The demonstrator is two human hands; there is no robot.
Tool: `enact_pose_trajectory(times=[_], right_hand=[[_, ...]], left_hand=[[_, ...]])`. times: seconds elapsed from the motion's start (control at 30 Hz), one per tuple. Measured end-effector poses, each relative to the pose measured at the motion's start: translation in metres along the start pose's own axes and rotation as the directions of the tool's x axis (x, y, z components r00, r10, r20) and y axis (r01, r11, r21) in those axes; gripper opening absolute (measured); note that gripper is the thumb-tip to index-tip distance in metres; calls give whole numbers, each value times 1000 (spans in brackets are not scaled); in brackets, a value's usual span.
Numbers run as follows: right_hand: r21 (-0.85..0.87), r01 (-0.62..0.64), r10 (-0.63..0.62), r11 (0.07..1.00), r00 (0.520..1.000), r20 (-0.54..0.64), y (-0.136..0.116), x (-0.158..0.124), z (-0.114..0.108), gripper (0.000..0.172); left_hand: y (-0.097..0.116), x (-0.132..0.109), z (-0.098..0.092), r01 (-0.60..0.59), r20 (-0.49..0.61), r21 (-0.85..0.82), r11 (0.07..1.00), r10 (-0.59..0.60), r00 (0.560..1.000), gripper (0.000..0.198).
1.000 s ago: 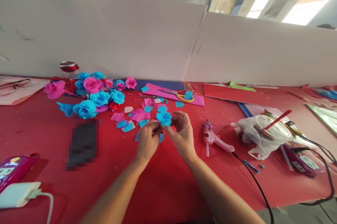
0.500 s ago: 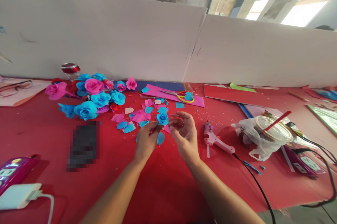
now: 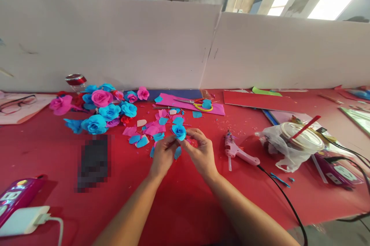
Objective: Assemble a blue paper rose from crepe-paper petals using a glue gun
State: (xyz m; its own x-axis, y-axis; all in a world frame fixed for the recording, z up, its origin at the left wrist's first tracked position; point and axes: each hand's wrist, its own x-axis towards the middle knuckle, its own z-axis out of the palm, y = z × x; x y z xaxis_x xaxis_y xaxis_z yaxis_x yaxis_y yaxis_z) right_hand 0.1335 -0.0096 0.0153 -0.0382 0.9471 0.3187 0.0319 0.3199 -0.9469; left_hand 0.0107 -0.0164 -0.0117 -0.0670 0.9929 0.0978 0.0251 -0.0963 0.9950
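A small blue paper rose (image 3: 179,132) is held up between my two hands over the red table. My left hand (image 3: 163,156) pinches it from below on the left. The fingers of my right hand (image 3: 201,152) are closed on its right edge. Whatever stem it has is hidden behind my fingers. Just beyond my hands lie loose blue and pink paper petals (image 3: 153,127). A pink glue gun (image 3: 241,153) rests to the right of my right hand. Yellow-handled scissors (image 3: 202,106) lie on a strip of pink paper (image 3: 170,100) farther back.
A bunch of finished paper flowers (image 3: 108,111) lies at the back left, near a red-lidded jar (image 3: 75,81). At right are a lidded cup (image 3: 302,136) in a plastic bag and a power strip (image 3: 338,171). A charger (image 3: 24,219) sits front left. A white partition (image 3: 115,41) rises behind.
My right hand has come in from beside the rose and its fingers have closed onto the petals. The rose has tipped a little more toward me. The view has shifted slightly.
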Motion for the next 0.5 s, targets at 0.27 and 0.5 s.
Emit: enact_pose_trajectory(times=[0.27,0.5], right_hand=[[-16,-11,12,1000,1000,19,3,0,3,8],[2,-7,7,1000,1000,1,1,-2,4,7]], left_hand=[[3,-2,0,-10,-25,92,996,13,1000,26],[5,-5,3,-30,-107,175,984,50,993,21]])
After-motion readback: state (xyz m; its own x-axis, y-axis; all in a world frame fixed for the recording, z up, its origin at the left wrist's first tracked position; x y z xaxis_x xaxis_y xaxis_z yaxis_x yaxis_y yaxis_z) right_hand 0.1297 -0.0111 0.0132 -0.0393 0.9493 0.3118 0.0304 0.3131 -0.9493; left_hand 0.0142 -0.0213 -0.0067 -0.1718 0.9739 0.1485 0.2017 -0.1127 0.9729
